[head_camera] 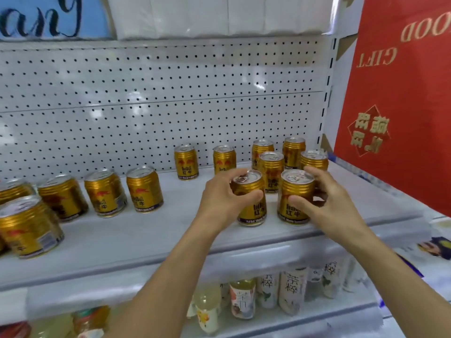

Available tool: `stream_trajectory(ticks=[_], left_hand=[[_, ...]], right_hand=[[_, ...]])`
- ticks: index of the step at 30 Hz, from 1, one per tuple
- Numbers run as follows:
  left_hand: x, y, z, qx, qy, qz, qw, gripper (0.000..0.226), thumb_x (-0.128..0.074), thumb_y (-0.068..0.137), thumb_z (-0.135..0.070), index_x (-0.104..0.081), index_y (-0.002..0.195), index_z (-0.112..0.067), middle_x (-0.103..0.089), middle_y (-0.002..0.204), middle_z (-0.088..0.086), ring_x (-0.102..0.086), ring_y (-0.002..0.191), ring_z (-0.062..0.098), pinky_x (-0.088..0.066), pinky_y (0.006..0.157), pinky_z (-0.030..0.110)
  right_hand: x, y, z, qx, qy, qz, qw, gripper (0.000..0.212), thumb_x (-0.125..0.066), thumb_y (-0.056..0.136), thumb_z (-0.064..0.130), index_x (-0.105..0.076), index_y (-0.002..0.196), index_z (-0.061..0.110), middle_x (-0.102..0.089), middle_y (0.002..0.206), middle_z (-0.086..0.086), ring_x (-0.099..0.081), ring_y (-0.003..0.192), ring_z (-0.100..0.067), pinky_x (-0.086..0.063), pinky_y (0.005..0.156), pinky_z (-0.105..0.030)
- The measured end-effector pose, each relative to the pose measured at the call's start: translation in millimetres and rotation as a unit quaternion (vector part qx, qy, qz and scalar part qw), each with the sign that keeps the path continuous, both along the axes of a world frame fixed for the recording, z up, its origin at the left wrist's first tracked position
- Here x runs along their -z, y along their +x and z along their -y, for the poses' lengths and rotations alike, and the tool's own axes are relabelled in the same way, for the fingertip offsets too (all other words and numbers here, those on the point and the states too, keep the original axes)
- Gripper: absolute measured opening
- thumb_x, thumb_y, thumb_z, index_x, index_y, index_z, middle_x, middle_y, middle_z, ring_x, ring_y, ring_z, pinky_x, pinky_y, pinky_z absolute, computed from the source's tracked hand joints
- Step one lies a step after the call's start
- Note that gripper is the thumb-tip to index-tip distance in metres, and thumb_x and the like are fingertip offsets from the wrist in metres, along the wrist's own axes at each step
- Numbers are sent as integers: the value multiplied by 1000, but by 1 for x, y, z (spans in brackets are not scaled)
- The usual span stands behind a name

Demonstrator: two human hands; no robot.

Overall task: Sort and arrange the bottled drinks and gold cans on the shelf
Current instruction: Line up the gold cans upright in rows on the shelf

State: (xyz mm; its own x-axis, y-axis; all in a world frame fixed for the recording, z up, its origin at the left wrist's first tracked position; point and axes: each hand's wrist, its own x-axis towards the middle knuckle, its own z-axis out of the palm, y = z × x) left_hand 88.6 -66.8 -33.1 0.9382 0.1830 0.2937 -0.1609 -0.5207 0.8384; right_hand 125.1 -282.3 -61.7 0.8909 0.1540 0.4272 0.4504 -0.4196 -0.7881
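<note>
Several gold cans stand on the white shelf. My left hand grips one gold can near the shelf's front, thumb across its front and fingers round its top. My right hand grips a second gold can right beside it. Behind them a cluster of gold cans stands against the pegboard. Two single cans stand further left at the back. More gold cans form a loose row at the left. Bottled drinks stand on the shelf below.
A white pegboard backs the shelf. A red gift box stands to the right of the shelf. White packages lie on the shelf above. Yellow bottles stand at the lower shelf's front.
</note>
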Motion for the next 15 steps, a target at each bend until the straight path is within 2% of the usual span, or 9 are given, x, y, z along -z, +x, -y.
stream_trajectory(ticks=[5,10,15], left_hand=[[-1,-23,-34,-12,-12,8,1000,64,-83,74,-33,-57,133,-32,-58,132,-9,-56,113,6,-52,93,28],[-5,-61,-92,-41,19,41,998,56,-79,78,-32,-58,130,-34,-59,123,-12,-58,105,2,-50,77,12],[-11,-95,-160,-75,73,32,994,56,-79,78,-31,-57,129,-33,-57,115,-15,-54,92,-9,-46,71,7]], right_hand=[[-6,-15,-39,-20,10,0,1000,72,-78,74,38,-43,136,36,-54,130,8,-54,116,-11,-49,95,-33],[-18,-38,-101,-61,24,5,998,70,-72,63,51,-45,127,39,-57,114,16,-55,106,0,-45,83,-20],[-15,-52,-166,-105,12,-1,994,63,-78,72,43,-43,124,41,-58,116,13,-55,107,-2,-47,87,-23]])
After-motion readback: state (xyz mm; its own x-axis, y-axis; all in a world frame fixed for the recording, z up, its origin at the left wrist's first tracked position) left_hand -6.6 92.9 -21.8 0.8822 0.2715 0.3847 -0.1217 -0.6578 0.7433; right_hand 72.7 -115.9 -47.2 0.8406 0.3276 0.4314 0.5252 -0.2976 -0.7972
